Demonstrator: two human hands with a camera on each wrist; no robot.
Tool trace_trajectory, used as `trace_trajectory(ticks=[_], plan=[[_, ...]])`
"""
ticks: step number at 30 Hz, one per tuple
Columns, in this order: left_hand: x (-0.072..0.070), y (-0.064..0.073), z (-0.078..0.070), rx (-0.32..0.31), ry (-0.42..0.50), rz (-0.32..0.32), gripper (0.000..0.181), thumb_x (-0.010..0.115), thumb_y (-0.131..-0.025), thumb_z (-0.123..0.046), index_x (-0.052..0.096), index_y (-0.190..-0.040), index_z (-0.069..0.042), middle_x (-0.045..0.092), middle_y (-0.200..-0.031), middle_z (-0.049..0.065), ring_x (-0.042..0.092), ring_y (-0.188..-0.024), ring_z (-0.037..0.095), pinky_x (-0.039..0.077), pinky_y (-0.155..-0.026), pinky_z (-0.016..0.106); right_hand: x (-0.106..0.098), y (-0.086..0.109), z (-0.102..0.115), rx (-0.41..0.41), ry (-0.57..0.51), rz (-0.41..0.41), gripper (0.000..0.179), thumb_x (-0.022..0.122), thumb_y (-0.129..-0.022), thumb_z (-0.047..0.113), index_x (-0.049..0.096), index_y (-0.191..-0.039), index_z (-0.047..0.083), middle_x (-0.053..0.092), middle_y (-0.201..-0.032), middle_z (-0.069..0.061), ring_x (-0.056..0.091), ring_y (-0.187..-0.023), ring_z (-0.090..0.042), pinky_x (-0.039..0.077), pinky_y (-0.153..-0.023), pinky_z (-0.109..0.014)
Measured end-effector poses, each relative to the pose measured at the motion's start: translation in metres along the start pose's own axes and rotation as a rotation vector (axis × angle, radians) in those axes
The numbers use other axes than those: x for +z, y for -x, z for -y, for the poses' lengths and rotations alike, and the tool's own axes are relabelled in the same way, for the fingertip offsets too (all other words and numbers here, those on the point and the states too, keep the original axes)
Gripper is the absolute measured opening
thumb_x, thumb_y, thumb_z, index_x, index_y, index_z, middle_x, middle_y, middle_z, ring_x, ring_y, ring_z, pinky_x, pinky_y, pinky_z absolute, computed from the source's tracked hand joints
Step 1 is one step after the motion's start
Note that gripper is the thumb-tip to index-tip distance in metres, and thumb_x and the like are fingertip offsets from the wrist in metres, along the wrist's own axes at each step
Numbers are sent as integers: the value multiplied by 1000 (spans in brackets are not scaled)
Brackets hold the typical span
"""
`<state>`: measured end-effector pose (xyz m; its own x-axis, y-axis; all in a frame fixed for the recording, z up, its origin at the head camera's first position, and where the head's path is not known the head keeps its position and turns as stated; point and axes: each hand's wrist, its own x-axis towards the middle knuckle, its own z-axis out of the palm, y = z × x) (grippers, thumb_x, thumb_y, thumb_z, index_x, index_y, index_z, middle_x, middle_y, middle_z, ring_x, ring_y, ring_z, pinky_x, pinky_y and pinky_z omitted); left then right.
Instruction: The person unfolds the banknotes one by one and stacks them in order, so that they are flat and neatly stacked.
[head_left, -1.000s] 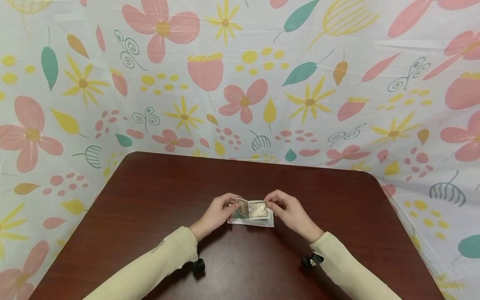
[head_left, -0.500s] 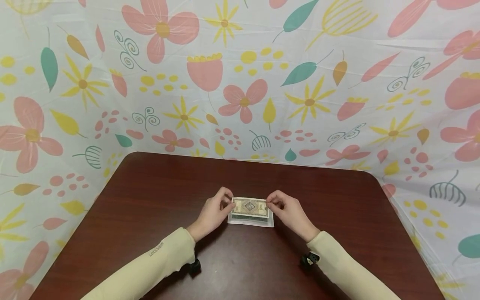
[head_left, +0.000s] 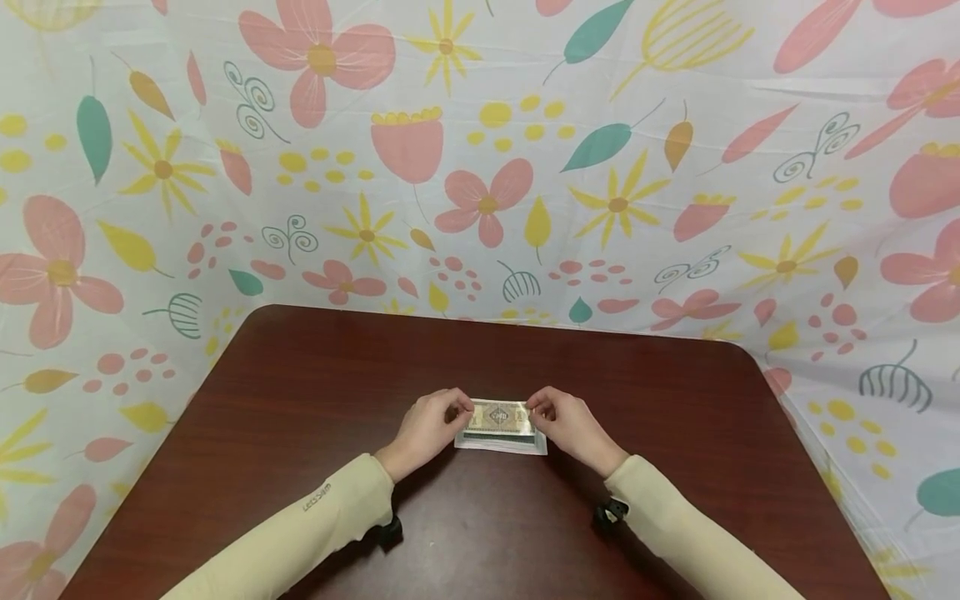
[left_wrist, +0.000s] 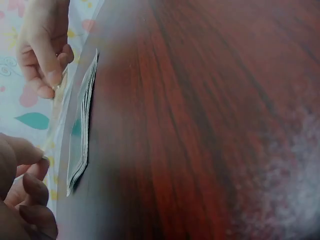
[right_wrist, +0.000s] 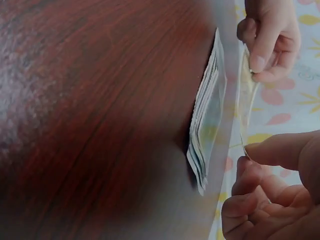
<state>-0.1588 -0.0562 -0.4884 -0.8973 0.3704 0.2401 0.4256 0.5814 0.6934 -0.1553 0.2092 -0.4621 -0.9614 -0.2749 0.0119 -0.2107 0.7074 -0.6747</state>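
Observation:
A tan printed banknote [head_left: 499, 417] is stretched between the two hands, over the middle of the table. The left hand [head_left: 429, 423] pinches its left end between thumb and fingers, and the right hand [head_left: 573, 422] pinches the right end the same way. Below the note lies a thin stack of pale-edged paper sheets [head_left: 502, 447], with a dark green print showing at its front. Both wrist views show this stack [left_wrist: 82, 130] from the side, its layers slightly fanned and apart from the held note [right_wrist: 245, 95]. The note hides most of the stack's top in the head view.
A dark reddish-brown table [head_left: 480, 517] with rounded far corners carries everything. Behind it hangs a white cloth [head_left: 480, 100] printed with flowers and leaves. Black wrist devices [head_left: 388, 533] sit under both sleeves.
The banknote was bent up at its left part a second ago, then spread flat. Since then it has tilted down slightly and catches more light. The right hand has shifted a little left.

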Motion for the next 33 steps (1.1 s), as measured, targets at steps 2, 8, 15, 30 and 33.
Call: trace_trajectory(ticks=[2,8,15,30,33], plan=[[0,0,0,-6,-8,14,6,71,-98,-11,74,-102,-15,69,-88,-8,57,-71,6,47,-63,26,1,0,0,2,9,15,9,68,-96,4,70,-105,5,68,-88,0,60,-77,-12,49,-66,-29],[0,2,0,-33,-36,40,6,72,-97,-10,75,-101,-15,68,-87,-7,60,-74,7,47,-64,27,7,2,-2,-11,21,29,8,68,-95,4,70,-103,4,66,-82,1,56,-71,-10,47,-63,-27],[-1,5,-2,-53,-82,68,7,72,-96,-10,76,-100,-15,66,-86,-5,55,-66,5,45,-59,27,10,5,0,-16,26,51,8,67,-95,4,70,-103,4,64,-80,2,53,-66,-8,47,-61,-28],[2,11,-4,-18,-220,77,5,74,-96,-14,77,-100,-16,62,-86,-5,55,-68,9,47,-59,31,16,9,1,-26,106,45,9,70,-93,2,70,-102,3,61,-77,3,53,-67,-8,45,-62,-27],[3,13,-4,-6,-226,77,5,74,-97,-14,77,-100,-16,63,-87,-4,57,-69,10,48,-59,33,18,9,2,-25,137,37,9,71,-92,2,70,-101,4,60,-77,3,52,-69,-9,45,-64,-29]])
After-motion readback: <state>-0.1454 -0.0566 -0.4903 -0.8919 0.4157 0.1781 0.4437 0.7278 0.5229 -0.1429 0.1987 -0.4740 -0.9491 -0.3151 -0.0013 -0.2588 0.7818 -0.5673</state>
